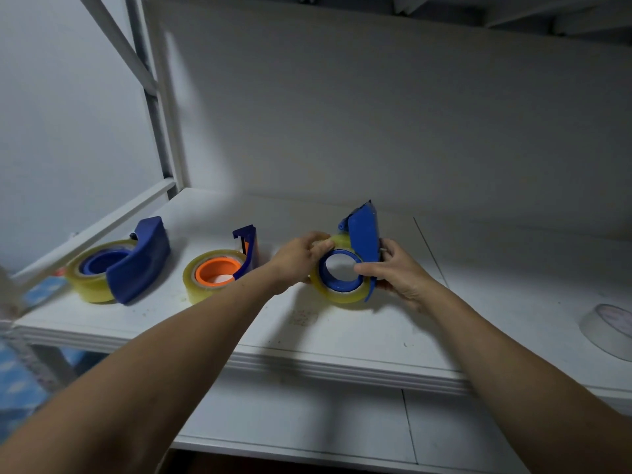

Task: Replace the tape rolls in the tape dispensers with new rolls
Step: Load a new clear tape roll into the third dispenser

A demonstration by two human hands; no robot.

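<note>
A blue tape dispenser with a clear yellowish tape roll on its blue hub stands tilted on the white shelf. My right hand grips the dispenser's handle side, thumb across the hub's rim. My left hand pinches the roll's upper left edge. To the left lie two more dispensers with rolls: one with an orange core, and a bulky blue one holding a yellowish roll.
A white tape roll lies at the shelf's right edge. A white wall panel rises behind the shelf, and a metal frame post stands at the back left. A lower white ledge runs below the shelf front.
</note>
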